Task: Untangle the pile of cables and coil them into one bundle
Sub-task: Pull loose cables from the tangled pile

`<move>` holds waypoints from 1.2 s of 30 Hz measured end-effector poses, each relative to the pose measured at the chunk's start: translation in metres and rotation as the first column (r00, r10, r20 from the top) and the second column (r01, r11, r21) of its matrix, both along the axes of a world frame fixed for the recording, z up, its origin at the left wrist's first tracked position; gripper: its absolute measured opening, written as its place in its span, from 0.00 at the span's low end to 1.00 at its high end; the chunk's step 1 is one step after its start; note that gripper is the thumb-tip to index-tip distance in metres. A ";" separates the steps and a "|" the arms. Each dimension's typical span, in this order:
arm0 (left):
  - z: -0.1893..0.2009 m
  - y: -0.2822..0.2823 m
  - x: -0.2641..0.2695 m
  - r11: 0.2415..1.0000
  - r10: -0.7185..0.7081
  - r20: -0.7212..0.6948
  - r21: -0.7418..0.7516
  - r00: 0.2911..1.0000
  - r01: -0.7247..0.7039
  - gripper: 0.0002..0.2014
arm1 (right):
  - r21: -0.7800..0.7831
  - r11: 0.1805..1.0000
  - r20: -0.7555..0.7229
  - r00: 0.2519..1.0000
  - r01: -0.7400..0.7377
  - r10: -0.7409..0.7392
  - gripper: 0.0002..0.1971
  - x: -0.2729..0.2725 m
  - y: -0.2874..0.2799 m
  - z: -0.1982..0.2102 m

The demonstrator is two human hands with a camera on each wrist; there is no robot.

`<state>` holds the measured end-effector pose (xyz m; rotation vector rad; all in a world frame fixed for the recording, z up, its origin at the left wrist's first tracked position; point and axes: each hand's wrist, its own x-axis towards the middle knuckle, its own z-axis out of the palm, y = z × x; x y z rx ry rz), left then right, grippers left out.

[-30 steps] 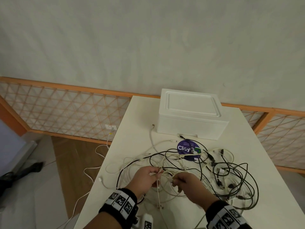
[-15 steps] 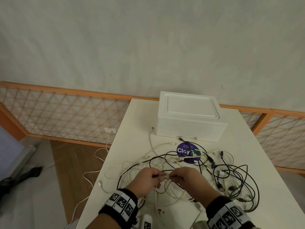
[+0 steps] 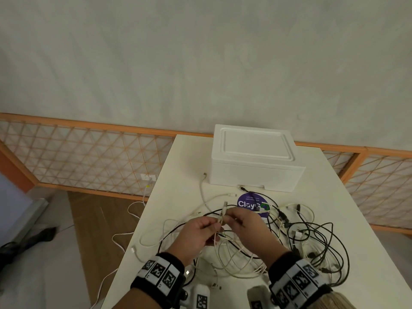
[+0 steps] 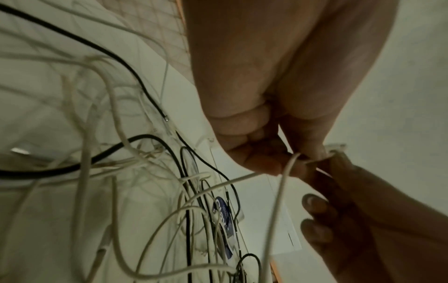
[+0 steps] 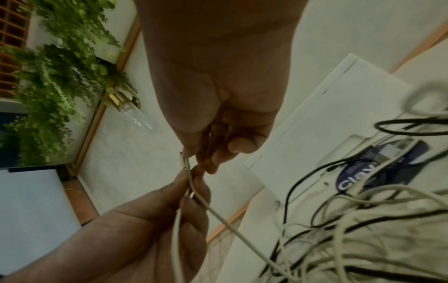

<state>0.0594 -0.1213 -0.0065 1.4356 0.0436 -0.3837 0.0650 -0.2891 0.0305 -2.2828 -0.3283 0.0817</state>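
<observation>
Cables (image 3: 263,239), white and black together, lie in a loose tangle across the middle and right of the white bench (image 3: 178,179), with a few white strands trailing off its left edge toward the floor. Behind the pile stands a closed white foam box (image 3: 254,157), and a round purple sticker (image 3: 249,202) shows through the loops just in front of it. Above the near side of the tangle, both hands meet over one white cable end (image 3: 223,210), lifted clear of the bench with its plug pointing up. The left hand (image 3: 197,233) pinches the strand just below the plug between thumb and fingertips, and the right hand (image 3: 247,228) pinches the same end from the other side, so each grip is narrow and closed on this one cable. From the pinch the cable drops back into the pile, where it passes among other loops; which strands it crosses cannot be told. The likely trouble is that pulling on this end while its length is still threaded through the others would cinch a knot tighter or drag the whole pile along, perhaps tipping more strands over the bench edge. A thin, smooth cable could also slip from so small a pinch.
</observation>
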 end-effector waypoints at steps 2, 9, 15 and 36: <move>0.006 0.000 0.000 0.996 0.020 0.079 0.080 0.997 -0.026 0.08 | 0.033 0.999 -0.002 1.000 -0.003 0.003 0.08 0.004 0.003 0.002; 0.010 -0.008 -0.002 0.985 0.171 0.118 -0.013 0.978 -0.171 0.10 | 0.123 0.992 0.002 0.999 0.033 -0.034 0.04 0.008 0.010 0.002; 0.006 -0.011 -0.003 0.974 0.210 0.056 -0.096 0.976 -0.204 0.11 | 0.140 0.989 -0.001 0.999 0.052 -0.053 0.01 0.005 0.014 0.003; 0.036 0.010 0.000 0.775 0.384 -0.116 -0.499 0.916 -0.388 0.07 | -0.292 0.895 -0.225 0.934 -0.336 0.277 0.08 -0.006 -0.007 -0.031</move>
